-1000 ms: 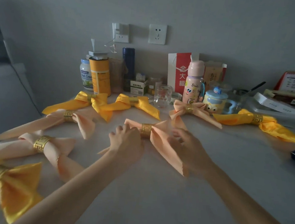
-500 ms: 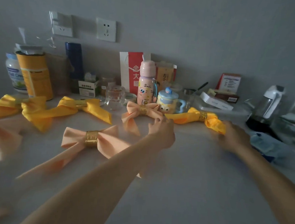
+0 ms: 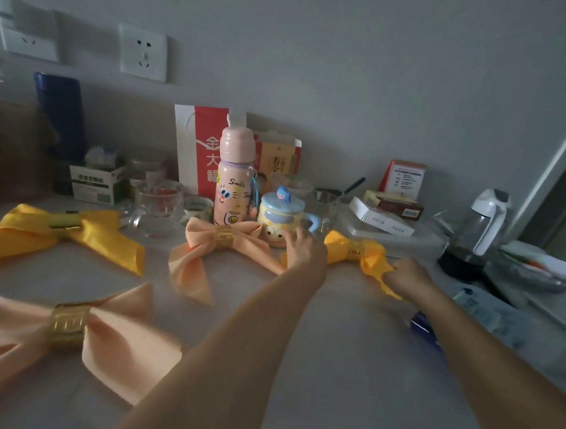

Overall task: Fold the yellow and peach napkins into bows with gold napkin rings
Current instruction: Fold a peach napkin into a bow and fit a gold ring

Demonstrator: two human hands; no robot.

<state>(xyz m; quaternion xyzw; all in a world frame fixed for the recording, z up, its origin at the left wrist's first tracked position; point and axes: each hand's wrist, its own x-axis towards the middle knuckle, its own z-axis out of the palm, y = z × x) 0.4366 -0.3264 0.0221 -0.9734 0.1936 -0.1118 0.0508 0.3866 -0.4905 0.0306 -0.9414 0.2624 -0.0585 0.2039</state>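
The near peach bow (image 3: 113,333), worked on by both hands a second ago, has been let go and is left lying flat on the counter (image 3: 348,355), with its ring (image 3: 68,324) seated at the middle. The view has been swung to the right, and both arms have been stretched out to the yellow napkin (image 3: 369,258) at the far right of the row, just in front of the mug (image 3: 281,221).

The right hand (image 3: 405,278) is now closed round the right tail of that napkin, and yellow cloth can be seen coming out below the fist. The left hand (image 3: 301,249) is laid over the left wing, with cloth showing on either side of it. Whether the grip there is closed on the cloth or merely resting on it cannot be told, since the fingers are blurred. The gold ring (image 3: 355,248) is already threaded on between the two hands.

From this it may be judged that the peach bow is regarded as finished and that the yellow one has been taken up for shaping. Its wings look bunched and uneven beside the ring. A second peach bow (image 3: 218,243) and another yellow bow (image 3: 53,230) are seen further left, both ringed and spread.

Most of the task appears done. What is probably called for next is that the wings be drawn out evenly to either side and the tails smoothed, with the ring kept centred.
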